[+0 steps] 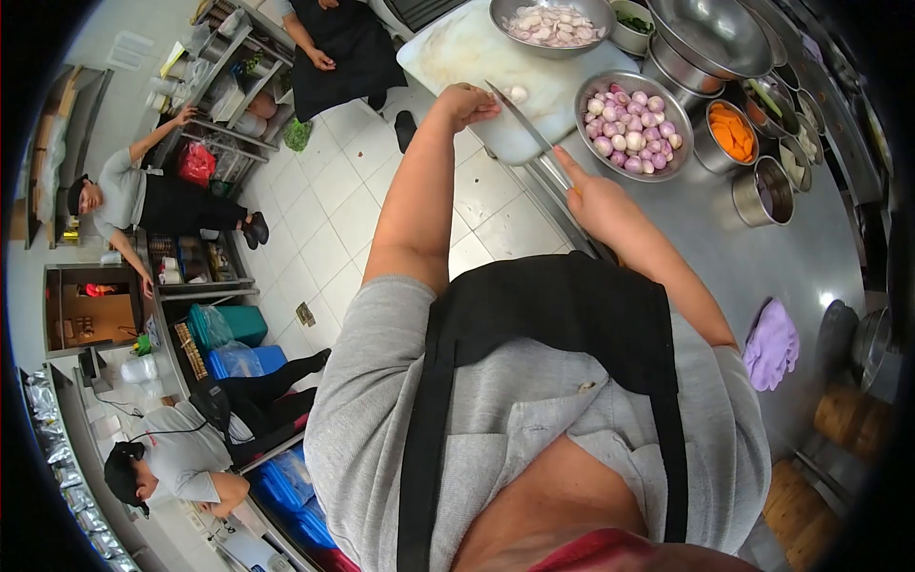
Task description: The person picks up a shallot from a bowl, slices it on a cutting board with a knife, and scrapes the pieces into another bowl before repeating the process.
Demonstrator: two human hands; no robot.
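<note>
In my right hand (pixel 602 202) is a kitchen knife (pixel 522 119), its blade pointing up and left over the cutting board (pixel 434 55). The fingers of my left hand (pixel 467 105) are curled together at the board's near edge, left of the knife tip; what they hold, if anything, is too small to make out. A small pale peeled shallot (pixel 518 93) lies on the board beside the blade. To the right stands a metal bowl (pixel 682 143) full of peeled purple shallots (pixel 629 132). At the board's far end sits a metal bowl (pixel 498 13) of sliced shallots (pixel 551 26).
Orange carrot pieces (pixel 731 132) fill a metal pot; another metal pot (pixel 762 193) stands nearby. A large steel bowl (pixel 710 33) rests on stacked pots. A purple cloth (pixel 770 345) lies on the steel counter (pixel 705 248). Several co-workers are at left, one (pixel 348 52) beyond the board.
</note>
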